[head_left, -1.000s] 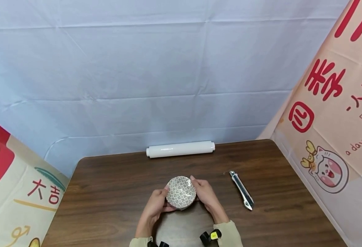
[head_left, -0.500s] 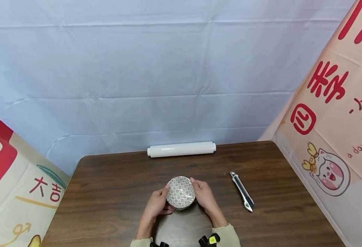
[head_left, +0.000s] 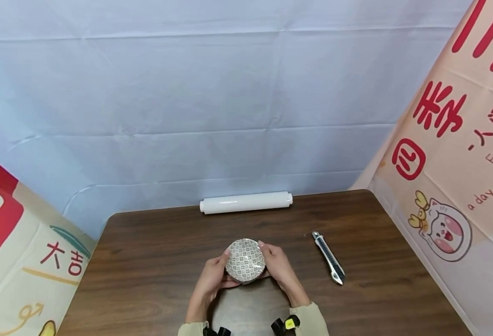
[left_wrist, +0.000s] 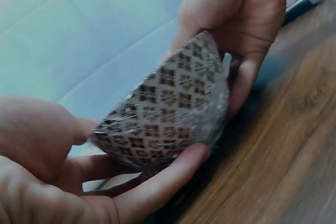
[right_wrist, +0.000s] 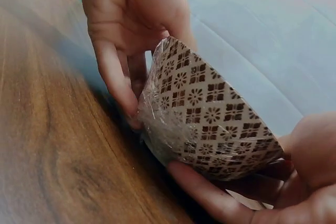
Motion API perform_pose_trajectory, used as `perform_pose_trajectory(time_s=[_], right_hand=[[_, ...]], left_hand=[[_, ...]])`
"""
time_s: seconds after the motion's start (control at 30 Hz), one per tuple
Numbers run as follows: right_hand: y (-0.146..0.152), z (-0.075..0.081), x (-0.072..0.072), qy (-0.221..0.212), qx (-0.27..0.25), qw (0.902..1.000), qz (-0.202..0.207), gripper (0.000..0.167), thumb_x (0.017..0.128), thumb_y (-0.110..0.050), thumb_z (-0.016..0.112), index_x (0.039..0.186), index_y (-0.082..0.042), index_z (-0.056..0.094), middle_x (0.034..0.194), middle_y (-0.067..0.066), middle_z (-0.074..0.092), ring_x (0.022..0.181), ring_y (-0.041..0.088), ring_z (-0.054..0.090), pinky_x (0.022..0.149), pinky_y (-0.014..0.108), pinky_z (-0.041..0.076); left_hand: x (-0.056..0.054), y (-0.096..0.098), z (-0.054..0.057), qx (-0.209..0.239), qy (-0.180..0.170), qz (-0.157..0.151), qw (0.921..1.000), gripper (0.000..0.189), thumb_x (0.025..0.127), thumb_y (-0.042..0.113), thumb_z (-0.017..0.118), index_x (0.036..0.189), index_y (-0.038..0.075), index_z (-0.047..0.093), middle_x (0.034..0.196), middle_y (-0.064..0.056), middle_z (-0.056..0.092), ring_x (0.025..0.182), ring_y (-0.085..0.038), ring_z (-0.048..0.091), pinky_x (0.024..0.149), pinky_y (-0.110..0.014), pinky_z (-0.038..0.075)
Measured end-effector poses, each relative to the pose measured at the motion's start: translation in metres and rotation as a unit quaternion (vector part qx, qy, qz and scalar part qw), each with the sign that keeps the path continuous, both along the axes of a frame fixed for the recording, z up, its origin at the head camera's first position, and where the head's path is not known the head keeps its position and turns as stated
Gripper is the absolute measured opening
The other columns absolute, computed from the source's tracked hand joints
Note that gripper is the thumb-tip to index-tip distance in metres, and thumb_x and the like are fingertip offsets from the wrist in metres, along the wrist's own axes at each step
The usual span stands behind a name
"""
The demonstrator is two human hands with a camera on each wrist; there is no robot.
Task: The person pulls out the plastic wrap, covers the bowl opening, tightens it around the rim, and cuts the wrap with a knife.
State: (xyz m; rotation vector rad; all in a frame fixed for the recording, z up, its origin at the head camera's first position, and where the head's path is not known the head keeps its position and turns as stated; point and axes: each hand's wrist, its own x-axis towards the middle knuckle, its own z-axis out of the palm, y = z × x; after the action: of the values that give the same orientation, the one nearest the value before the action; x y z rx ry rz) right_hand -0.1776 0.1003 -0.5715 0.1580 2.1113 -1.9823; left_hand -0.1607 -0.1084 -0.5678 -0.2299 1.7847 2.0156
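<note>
A round bowl (head_left: 245,261) with a brown flower-and-diamond pattern is held between both hands above the table. Clear plastic film covers its top and lies bunched and wrinkled round its base (right_wrist: 165,129) in the right wrist view. On the left side, my left hand (head_left: 213,276) grips the bowl, thumb at the rim and fingers curled beneath. Opposite it, my right hand (head_left: 279,267) holds the right side in the same way. The wrist views show the bowl's patterned side (left_wrist: 163,108) with fingers of both hands under it.
A white roll (head_left: 246,202), seemingly of cling film, lies along the far edge of the brown wooden table (head_left: 145,261). To the right of the hands lies a utility knife (head_left: 328,258). Cloth backdrops (head_left: 179,93) hang behind and at both sides.
Bowl and hands stay almost in place, still gripped on both sides. Fingers of the right hand now show a little under the bowl's right side.
</note>
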Motion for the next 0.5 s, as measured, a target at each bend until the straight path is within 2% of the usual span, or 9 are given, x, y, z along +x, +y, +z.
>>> perform_pose_trajectory(time_s=[0.07,0.17,0.23,0.33,0.4,0.5], right_hand=[[-0.0006,-0.0011,-0.0007,0.000,-0.003,1.0000,0.001,0.048,0.112,-0.038,0.052,0.111,0.005,0.072,0.087,0.020,0.070,0.067,0.021,0.069,0.057,0.039,0.063],[-0.0007,-0.0041,0.0000,0.005,0.000,1.0000,0.004,0.044,0.112,-0.035,0.051,0.120,0.003,0.071,0.091,0.019,0.071,0.072,0.021,0.070,0.057,0.038,0.063],[-0.0008,-0.0047,0.0001,0.022,0.032,0.9992,0.005,0.042,0.113,-0.033,0.049,0.121,0.001,0.072,0.093,0.015,0.071,0.079,0.018,0.068,0.063,0.036,0.062],[-0.0015,-0.0048,-0.0031,0.050,0.088,0.9949,0.004,0.040,0.113,-0.032,0.049,0.112,-0.001,0.074,0.086,0.012,0.067,0.082,0.017,0.063,0.072,0.033,0.055],[-0.0024,-0.0045,-0.0054,0.076,0.140,0.9872,-0.008,0.038,0.112,-0.032,0.050,0.111,-0.004,0.076,0.090,0.008,0.069,0.089,0.015,0.060,0.079,0.031,0.051],[-0.0038,-0.0050,-0.0068,0.078,0.153,0.9851,-0.015,0.039,0.112,-0.031,0.051,0.101,-0.001,0.075,0.079,0.006,0.061,0.079,0.015,0.056,0.072,0.030,0.048]], left_hand=[[0.0002,-0.0003,-0.0025,-0.001,0.001,0.018,0.9998,0.069,0.113,0.043,0.045,0.142,-0.019,0.049,0.092,-0.018,0.079,0.073,-0.019,0.079,0.074,-0.041,0.067],[0.0018,-0.0005,-0.0067,0.001,0.000,0.033,0.9994,0.071,0.112,0.045,0.048,0.141,-0.019,0.050,0.090,-0.017,0.080,0.071,-0.019,0.079,0.072,-0.041,0.067],[0.0026,0.0000,-0.0077,0.002,0.001,0.040,0.9992,0.070,0.112,0.045,0.049,0.141,-0.019,0.051,0.090,-0.018,0.080,0.070,-0.020,0.079,0.071,-0.041,0.067],[0.0027,0.0036,-0.0071,-0.004,0.012,0.053,0.9985,0.065,0.113,0.041,0.047,0.136,-0.019,0.055,0.091,-0.019,0.079,0.070,-0.021,0.079,0.069,-0.040,0.067],[0.0022,0.0061,-0.0054,-0.007,0.019,0.062,0.9979,0.062,0.113,0.039,0.046,0.133,-0.019,0.057,0.093,-0.020,0.078,0.072,-0.022,0.079,0.069,-0.040,0.067],[0.0019,0.0072,-0.0050,-0.005,0.016,0.069,0.9974,0.063,0.113,0.040,0.046,0.133,-0.019,0.057,0.095,-0.020,0.078,0.072,-0.023,0.079,0.069,-0.040,0.067]])
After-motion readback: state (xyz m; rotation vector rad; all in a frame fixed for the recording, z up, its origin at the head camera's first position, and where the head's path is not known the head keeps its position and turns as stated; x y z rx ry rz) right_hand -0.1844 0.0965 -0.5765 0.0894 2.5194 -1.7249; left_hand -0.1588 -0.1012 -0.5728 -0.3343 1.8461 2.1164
